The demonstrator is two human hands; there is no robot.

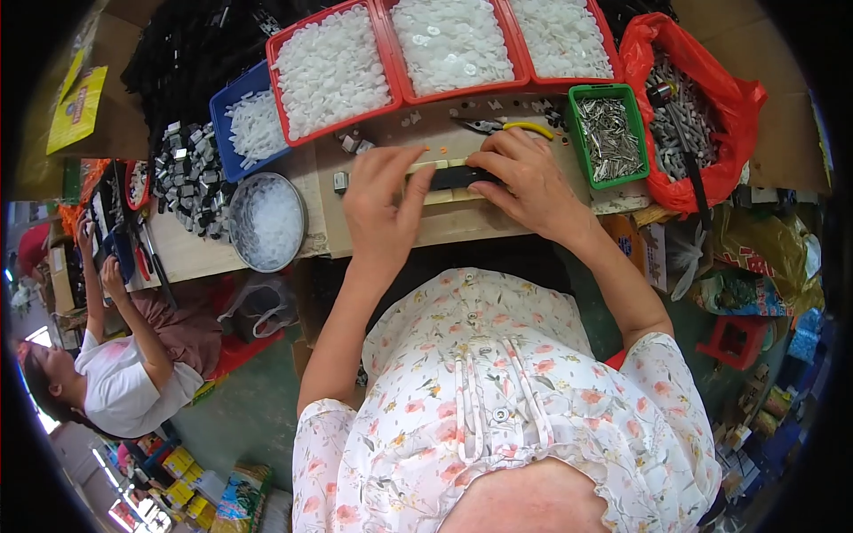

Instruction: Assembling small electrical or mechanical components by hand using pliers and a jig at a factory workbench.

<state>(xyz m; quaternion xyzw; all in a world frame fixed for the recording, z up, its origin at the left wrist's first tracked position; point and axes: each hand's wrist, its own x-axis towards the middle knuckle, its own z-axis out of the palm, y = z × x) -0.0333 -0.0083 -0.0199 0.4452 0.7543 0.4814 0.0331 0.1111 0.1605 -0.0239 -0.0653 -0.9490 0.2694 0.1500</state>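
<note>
A flat black bar [451, 178] lies along a pale wooden block [435, 197] on the bench in front of me. My right hand [526, 182] is closed on the bar's right end, its thumb on the near side and its fingers on the far side. Over the left end of the block, my left hand [380, 202] has its thumb and index finger apart, with nothing visible between them. Its other fingers are partly hidden. A small dark block with a metallic edge [340, 182] sits just left of that hand. Tiny orange bits [442, 150] lie beyond the block.
Red trays [391, 105] of small white plastic parts line the back. At right are a green bin [576, 133] of metal pins and a red bag [746, 115] of grey parts. Yellow-handled pliers [530, 128] lie behind. Left are a metal bowl [300, 213] and another person [133, 382].
</note>
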